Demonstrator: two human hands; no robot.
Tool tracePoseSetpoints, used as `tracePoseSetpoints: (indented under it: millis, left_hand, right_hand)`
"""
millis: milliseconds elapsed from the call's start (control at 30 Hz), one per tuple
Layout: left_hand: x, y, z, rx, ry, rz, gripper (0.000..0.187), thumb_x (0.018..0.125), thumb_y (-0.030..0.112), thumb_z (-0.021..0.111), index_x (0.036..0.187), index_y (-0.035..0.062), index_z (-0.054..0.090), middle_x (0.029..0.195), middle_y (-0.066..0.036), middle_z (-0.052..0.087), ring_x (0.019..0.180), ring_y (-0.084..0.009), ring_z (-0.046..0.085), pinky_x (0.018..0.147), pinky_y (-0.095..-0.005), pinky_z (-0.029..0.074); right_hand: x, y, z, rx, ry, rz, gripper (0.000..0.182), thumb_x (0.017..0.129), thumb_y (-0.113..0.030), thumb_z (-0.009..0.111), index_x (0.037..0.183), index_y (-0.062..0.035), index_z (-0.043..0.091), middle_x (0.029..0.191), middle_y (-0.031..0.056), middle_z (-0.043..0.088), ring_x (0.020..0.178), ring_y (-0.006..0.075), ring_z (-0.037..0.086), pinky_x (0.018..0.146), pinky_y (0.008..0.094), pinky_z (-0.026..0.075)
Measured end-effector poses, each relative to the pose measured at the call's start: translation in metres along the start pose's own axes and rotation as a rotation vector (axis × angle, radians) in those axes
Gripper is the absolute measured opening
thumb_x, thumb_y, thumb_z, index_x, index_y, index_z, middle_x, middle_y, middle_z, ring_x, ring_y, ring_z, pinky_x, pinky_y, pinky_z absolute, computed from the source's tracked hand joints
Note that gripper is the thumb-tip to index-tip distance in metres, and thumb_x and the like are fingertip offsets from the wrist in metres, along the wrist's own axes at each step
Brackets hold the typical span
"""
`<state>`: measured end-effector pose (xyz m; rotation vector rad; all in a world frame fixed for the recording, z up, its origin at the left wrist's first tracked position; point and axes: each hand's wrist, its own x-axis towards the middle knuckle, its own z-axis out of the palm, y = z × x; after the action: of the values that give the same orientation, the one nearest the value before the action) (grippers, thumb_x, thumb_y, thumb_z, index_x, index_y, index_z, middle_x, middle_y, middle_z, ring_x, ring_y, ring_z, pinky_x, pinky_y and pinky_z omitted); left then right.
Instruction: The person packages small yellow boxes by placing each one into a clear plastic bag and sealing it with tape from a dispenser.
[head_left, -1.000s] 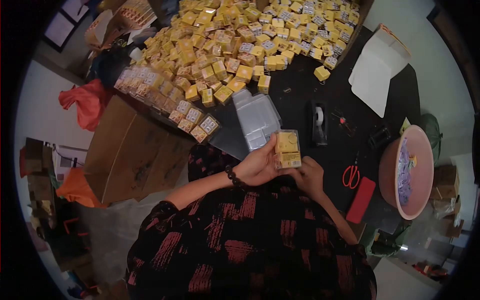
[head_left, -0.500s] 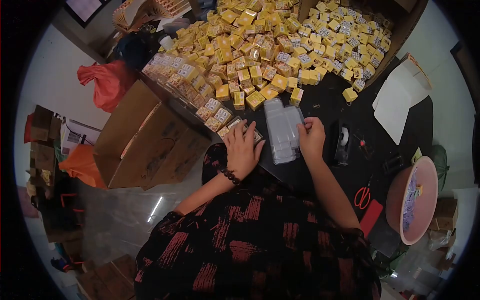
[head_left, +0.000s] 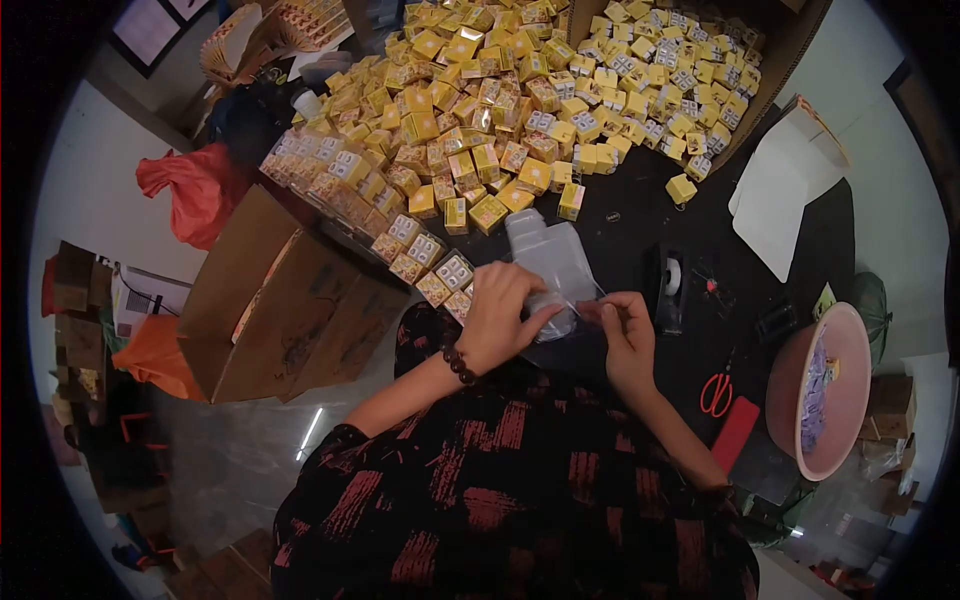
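Observation:
A stack of clear plastic bags (head_left: 562, 252) lies on the black table in front of me. My left hand (head_left: 497, 312), a beaded bracelet at its wrist, reaches over the near left part of the stack, thumb and fingers closed on the plastic. With thumb and forefinger, my right hand (head_left: 627, 340) pinches the near right corner of a bag, which is lifted a little. Just left of my left hand runs a row of small yellow boxes (head_left: 428, 248) with grey-and-white tops, partly hidden by that hand.
Loose yellow boxes (head_left: 470, 100) are heaped at the back, beside a large carton (head_left: 790, 75). To the right are a tape dispenser (head_left: 668, 290), red-handled scissors (head_left: 716, 394), a red phone-shaped object (head_left: 735, 435) and a pink basin (head_left: 845, 400). An open carton (head_left: 300, 300) stands left.
My left hand has moved right from the row of boxes onto the bags. My right hand has come down to the near corner, and the top bag has shifted and turned.

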<state>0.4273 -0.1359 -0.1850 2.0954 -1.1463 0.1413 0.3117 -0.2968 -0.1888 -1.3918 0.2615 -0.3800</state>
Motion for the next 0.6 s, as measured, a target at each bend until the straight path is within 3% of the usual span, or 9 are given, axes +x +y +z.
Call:
tracePoseSetpoints:
  millis: [33,67,133,167,267,400,467,533,600]
  left_hand:
    - [-0.002,0.01,-0.005,-0.018,-0.005,0.041,0.028,0.076,0.021,0.076,0.094,0.0061,0.06,0.089,-0.005,0.06,0.091,-0.0232,0.056,0.082,-0.034,0.036]
    - [-0.006,0.01,-0.005,-0.019,-0.01,0.041,0.028,0.076,0.021,0.076,0.094,0.0061,0.06,0.089,-0.005,0.06,0.091,-0.0232,0.056,0.082,-0.034,0.036]
    - [-0.011,0.009,-0.01,-0.447,-0.267,-0.071,0.018,0.08,0.021,0.073,0.088,0.0093,0.063,0.085,-0.002,0.061,0.086,-0.0191,0.056,0.083,-0.0322,0.035]
    - [-0.012,0.01,-0.014,-0.559,-0.349,-0.064,0.013,0.082,0.022,0.072,0.082,0.0107,0.064,0.082,0.001,0.063,0.084,-0.0157,0.057,0.082,-0.0302,0.035]
    - [-0.016,0.011,-0.026,-0.603,-0.475,-0.088,0.015,0.082,0.022,0.072,0.08,0.01,0.064,0.08,0.002,0.064,0.081,-0.0151,0.059,0.084,-0.0294,0.036]
    - [-0.01,0.009,-0.041,-0.571,-0.588,0.074,0.016,0.082,0.022,0.072,0.076,0.0088,0.064,0.077,0.002,0.064,0.078,-0.0157,0.06,0.082,-0.0307,0.039]
    - [-0.015,0.01,-0.042,-0.52,-0.435,0.098,0.013,0.082,0.017,0.072,0.075,0.0068,0.066,0.079,-0.002,0.066,0.078,-0.0179,0.063,0.08,-0.0298,0.045]
    - [-0.022,0.008,-0.046,-0.631,-0.463,-0.043,0.011,0.082,0.015,0.071,0.079,0.0053,0.069,0.082,-0.003,0.067,0.08,-0.0165,0.065,0.079,-0.0274,0.048]
    - [-0.032,0.005,-0.042,-0.744,-0.49,-0.189,0.009,0.083,0.013,0.071,0.083,0.0038,0.071,0.085,-0.005,0.068,0.083,-0.0151,0.066,0.078,-0.025,0.05]
  right_hand:
    - [-0.006,-0.002,0.001,0.06,-0.009,0.089,0.013,0.095,-0.006,0.049,0.108,-0.0035,0.046,0.099,0.0063,0.06,0.091,0.0112,0.057,0.083,0.0261,0.045]
    - [-0.011,0.003,-0.005,0.062,-0.005,0.091,0.013,0.095,-0.006,0.049,0.108,-0.0035,0.046,0.099,0.0063,0.06,0.091,0.0112,0.057,0.083,0.0261,0.045]
    - [-0.014,0.006,-0.016,0.135,-0.455,0.434,0.019,0.094,-0.009,0.051,0.111,-0.0039,0.044,0.112,0.0098,0.055,0.104,0.0159,0.056,0.095,0.0304,0.042]
    - [-0.011,0.002,-0.023,0.158,-0.59,0.552,0.036,0.089,-0.012,0.059,0.12,-0.0034,0.042,0.119,0.0104,0.053,0.112,0.0176,0.053,0.102,0.0337,0.038]
    - [0.001,-0.009,-0.022,0.333,-0.74,0.815,0.058,0.084,-0.015,0.068,0.132,-0.0022,0.038,0.121,0.0111,0.054,0.11,0.0172,0.053,0.095,0.0318,0.042]
    - [0.034,-0.014,-0.013,0.023,-0.886,0.737,0.064,0.081,-0.014,0.072,0.134,-0.0036,0.039,0.118,0.0107,0.057,0.108,0.0181,0.056,0.09,0.0314,0.046]
    - [0.055,-0.033,-0.006,-0.397,-1.079,0.589,0.059,0.079,-0.006,0.072,0.13,-0.0023,0.043,0.118,0.0108,0.056,0.109,0.0174,0.055,0.091,0.0319,0.048]
    - [0.085,-0.022,-0.011,-0.205,-0.887,0.577,0.052,0.078,-0.006,0.072,0.124,-0.0016,0.047,0.115,0.0112,0.058,0.108,0.0179,0.056,0.089,0.031,0.049]
    - [0.136,0.011,-0.016,-0.532,-0.368,0.022,0.049,0.077,-0.006,0.072,0.12,-0.0025,0.048,0.11,0.012,0.06,0.105,0.0192,0.058,0.087,0.0307,0.049]
